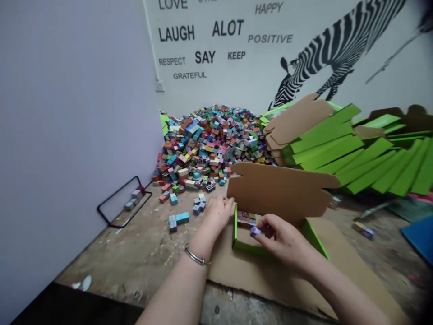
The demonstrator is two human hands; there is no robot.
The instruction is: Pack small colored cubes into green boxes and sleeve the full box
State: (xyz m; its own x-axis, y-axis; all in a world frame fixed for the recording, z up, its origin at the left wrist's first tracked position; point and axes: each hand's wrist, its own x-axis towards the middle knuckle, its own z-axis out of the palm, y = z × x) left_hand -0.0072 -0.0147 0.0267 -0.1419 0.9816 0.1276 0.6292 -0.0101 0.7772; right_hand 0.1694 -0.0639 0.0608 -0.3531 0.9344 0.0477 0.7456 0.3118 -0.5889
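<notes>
Head view: read "LAUGH ALOT" on wall [226, 90] behind green box [244, 246]; with right hand [281, 237], pinched purple block [255, 231] over it; curled left hand [218, 214] beside it, couldn't judge grip.

- My right hand [280, 237] partly hides the inside of the green box [234, 228].
- Bottom edge cuts off both my forearms [182, 282].
- Right edge crops the blue sheet [419, 232].

White wall [216, 92] left of the zebra mural [328, 49] reads LOVE, HAPPY, LAUGH, ALOT, POSITIVE, RESPECT, SAY, KEEP, GRATEFUL
</notes>
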